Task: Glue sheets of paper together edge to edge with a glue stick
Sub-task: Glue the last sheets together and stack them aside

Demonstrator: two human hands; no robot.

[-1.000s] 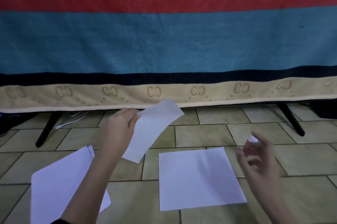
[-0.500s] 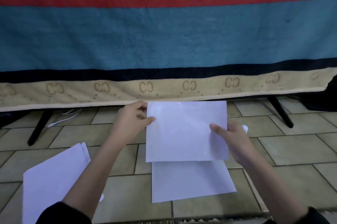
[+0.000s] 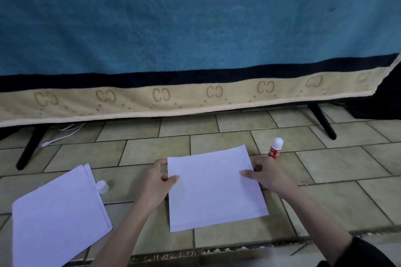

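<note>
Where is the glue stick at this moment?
In the head view, the glue stick stands upright on the tiled floor, right of centre, just behind the right hand and beside the far right corner of the held sheet.

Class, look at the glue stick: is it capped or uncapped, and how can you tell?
Uncapped. The glue stick, held in the right hand, shows its bare white tip, and a small white cap lies apart on the floor beside the paper stack.

A: What colours does the blanket [image 3: 195, 34] show?
B: Teal with red and navy stripes, plus a beige border of brown C marks.
A: And below?
B: Olive floor tiles [image 3: 338, 164], white sheets [image 3: 213, 188], a red-and-white glue stick [image 3: 275, 149].
</note>
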